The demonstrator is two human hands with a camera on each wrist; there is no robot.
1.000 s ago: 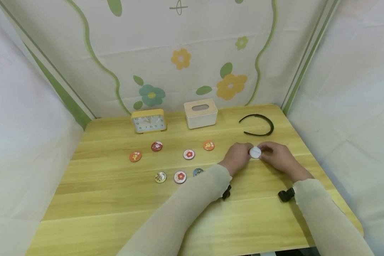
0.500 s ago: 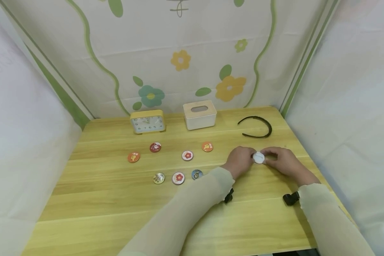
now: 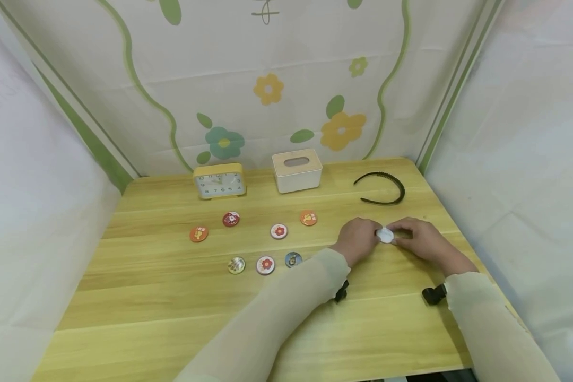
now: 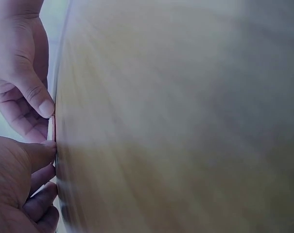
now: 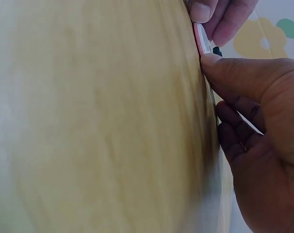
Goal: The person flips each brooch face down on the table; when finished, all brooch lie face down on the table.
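Note:
A round button badge (image 3: pixel 385 235) lies white back up at the right of the table, low on the wood. My left hand (image 3: pixel 357 241) pinches its left rim. My right hand (image 3: pixel 422 240) pinches the rim opposite, thumb and fingers at the edge. In the right wrist view the badge (image 5: pixel 201 39) appears edge-on between the fingertips, with a reddish side toward the wood. The left wrist view shows the left hand (image 4: pixel 15 187) near and the right hand (image 4: pixel 23 73) beyond, meeting at the thin badge edge (image 4: pixel 52 128). The badge's printed face is hidden.
Several badges lie face up to the left, among them a red-flower badge (image 3: pixel 279 231) and a blue badge (image 3: pixel 293 259) beside the left sleeve. A black headband (image 3: pixel 396 187) lies beyond the hands. A yellow clock (image 3: pixel 219 181) and tissue box (image 3: pixel 297 171) stand at the back.
Both hands have moved slightly right and nearer with the badge, then held there. The badge is tilted flatter now than half a second ago.

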